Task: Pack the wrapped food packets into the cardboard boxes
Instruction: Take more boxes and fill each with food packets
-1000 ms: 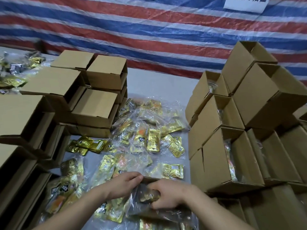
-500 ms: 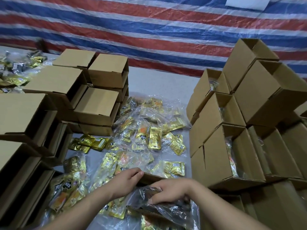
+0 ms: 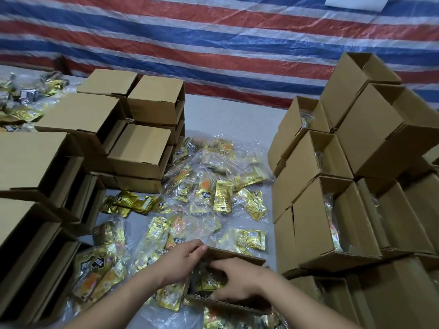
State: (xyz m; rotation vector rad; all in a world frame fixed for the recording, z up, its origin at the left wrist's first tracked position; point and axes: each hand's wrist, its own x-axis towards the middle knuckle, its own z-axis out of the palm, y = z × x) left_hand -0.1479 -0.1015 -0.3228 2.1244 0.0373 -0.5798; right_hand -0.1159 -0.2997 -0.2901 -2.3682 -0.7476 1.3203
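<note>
An open cardboard box [image 3: 234, 254] sits at the near edge between my hands. My left hand [image 3: 181, 262] grips its left wall, fingers curled over the rim. My right hand [image 3: 237, 279] reaches down into the box and presses a clear bag of gold packets [image 3: 210, 281] inside it; the fingertips are hidden in the box. Many clear bags of gold and orange wrapped food packets [image 3: 213, 193] lie spread over the grey table [image 3: 228, 115] beyond the box.
Empty cardboard boxes [image 3: 142, 148] are stacked on the left. Boxes with bags inside [image 3: 332, 222] are stacked on the right. More packets [image 3: 21, 110] lie at far left. A striped red, white and blue tarp [image 3: 213, 43] hangs behind.
The bag that my right hand held above the box has gone down into it. My left hand has stayed on the box's left wall.
</note>
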